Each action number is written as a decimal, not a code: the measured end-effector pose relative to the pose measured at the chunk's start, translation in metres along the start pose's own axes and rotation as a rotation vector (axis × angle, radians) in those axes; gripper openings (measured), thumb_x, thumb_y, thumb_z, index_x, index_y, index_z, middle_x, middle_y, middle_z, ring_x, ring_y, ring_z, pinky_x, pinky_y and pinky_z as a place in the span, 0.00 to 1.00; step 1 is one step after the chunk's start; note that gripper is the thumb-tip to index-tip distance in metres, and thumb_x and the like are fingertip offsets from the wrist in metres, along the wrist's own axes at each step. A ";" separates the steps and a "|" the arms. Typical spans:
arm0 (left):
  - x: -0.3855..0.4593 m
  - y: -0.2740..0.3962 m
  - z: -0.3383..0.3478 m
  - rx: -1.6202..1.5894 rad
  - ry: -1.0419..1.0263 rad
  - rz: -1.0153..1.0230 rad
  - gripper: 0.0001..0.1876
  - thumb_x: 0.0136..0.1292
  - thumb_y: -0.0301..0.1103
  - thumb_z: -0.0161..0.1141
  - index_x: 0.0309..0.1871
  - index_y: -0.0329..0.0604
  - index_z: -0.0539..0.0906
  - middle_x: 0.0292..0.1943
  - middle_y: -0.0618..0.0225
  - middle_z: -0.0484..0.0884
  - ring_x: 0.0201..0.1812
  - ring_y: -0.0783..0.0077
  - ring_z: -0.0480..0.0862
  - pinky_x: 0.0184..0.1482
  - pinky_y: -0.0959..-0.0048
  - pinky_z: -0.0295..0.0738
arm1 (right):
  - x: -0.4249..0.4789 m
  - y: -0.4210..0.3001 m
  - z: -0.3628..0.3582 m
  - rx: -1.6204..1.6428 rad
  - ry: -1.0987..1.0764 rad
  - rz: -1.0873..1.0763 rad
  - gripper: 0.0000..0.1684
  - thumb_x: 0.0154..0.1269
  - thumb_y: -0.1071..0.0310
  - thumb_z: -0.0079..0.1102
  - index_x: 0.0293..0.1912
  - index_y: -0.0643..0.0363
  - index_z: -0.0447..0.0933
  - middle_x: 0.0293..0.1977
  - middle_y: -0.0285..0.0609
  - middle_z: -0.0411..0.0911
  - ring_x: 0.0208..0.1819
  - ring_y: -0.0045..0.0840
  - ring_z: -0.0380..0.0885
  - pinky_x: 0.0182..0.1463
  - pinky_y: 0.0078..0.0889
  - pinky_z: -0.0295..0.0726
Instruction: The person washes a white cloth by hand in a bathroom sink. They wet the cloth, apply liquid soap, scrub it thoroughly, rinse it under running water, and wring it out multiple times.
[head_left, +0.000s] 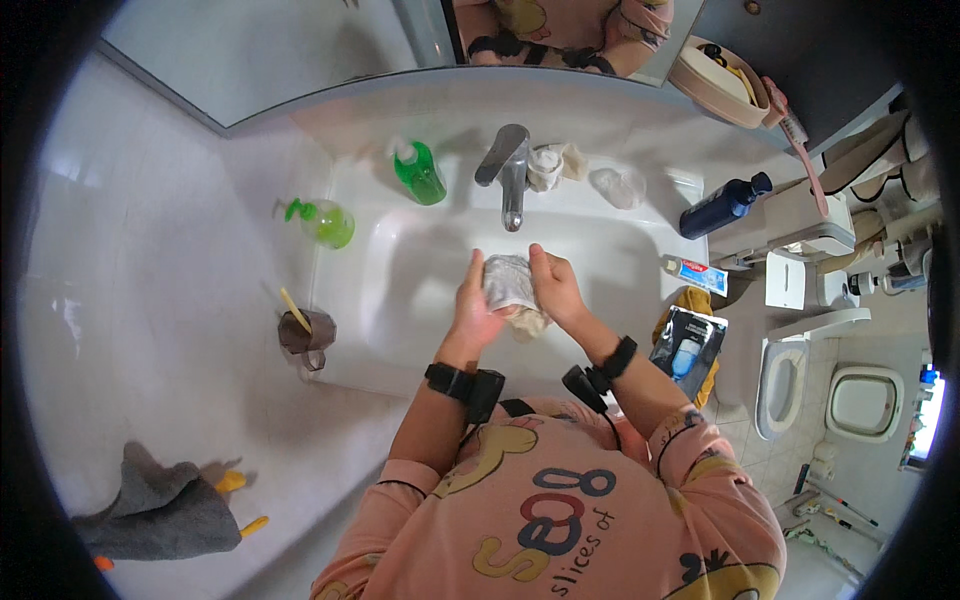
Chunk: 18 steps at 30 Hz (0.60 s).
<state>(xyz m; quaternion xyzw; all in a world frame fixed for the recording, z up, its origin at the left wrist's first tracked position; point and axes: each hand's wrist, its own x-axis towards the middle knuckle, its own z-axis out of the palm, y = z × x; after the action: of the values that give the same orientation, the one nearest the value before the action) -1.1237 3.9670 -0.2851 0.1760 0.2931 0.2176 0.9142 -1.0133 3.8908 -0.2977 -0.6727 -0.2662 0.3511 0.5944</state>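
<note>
Over the basin of a white sink (397, 330), a light grey-white piece of cloth (511, 279) is held up between my two hands. My left hand (472, 309) presses against its left side, thumb side up. On the other side, my right hand (556, 289) grips the edge with its fingers curled. A beige, crumpled part of fabric (529, 322) hangs below; whether it belongs to the same piece I cannot tell. The chrome faucet (513, 180) stands just beyond the cloth, and no water is seen running from its spout.
Behind the basin are a green pump bottle (421, 176) and a crumpled cloth (546, 166). To the left stand another pump bottle (330, 225) and a brown cup (307, 331). At right lie a dark blue bottle (720, 208), a toothpaste tube (699, 275) and a black packet (688, 349).
</note>
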 end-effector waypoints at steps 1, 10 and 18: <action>-0.003 0.009 0.001 0.026 -0.117 0.016 0.25 0.66 0.55 0.42 0.45 0.38 0.74 0.41 0.61 0.79 0.42 0.63 0.80 0.43 0.64 0.77 | -0.005 -0.009 -0.009 0.137 -0.071 0.053 0.23 0.69 0.54 0.45 0.23 0.59 0.69 0.18 0.27 0.65 0.21 0.11 0.60 0.26 0.18 0.63; -0.033 0.034 0.019 0.033 -0.335 0.011 0.31 0.66 0.57 0.39 0.52 0.32 0.70 0.48 0.56 0.76 0.51 0.62 0.76 0.53 0.65 0.69 | -0.027 -0.062 -0.038 0.588 -0.302 0.054 0.12 0.66 0.60 0.49 0.32 0.57 0.73 0.24 0.26 0.71 0.26 0.10 0.66 0.30 0.14 0.63; -0.017 0.038 0.007 0.889 -0.354 -0.065 0.18 0.62 0.44 0.53 0.44 0.37 0.77 0.37 0.71 0.78 0.39 0.80 0.76 0.41 0.79 0.69 | -0.009 -0.060 -0.030 0.064 -0.298 -0.232 0.08 0.66 0.66 0.48 0.41 0.61 0.70 0.30 0.31 0.71 0.28 0.14 0.69 0.35 0.16 0.67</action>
<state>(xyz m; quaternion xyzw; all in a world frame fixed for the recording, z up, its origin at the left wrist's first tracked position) -1.1436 3.9891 -0.2549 0.5750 0.2031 0.0092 0.7925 -0.9915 3.8740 -0.2355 -0.5588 -0.4156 0.3841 0.6063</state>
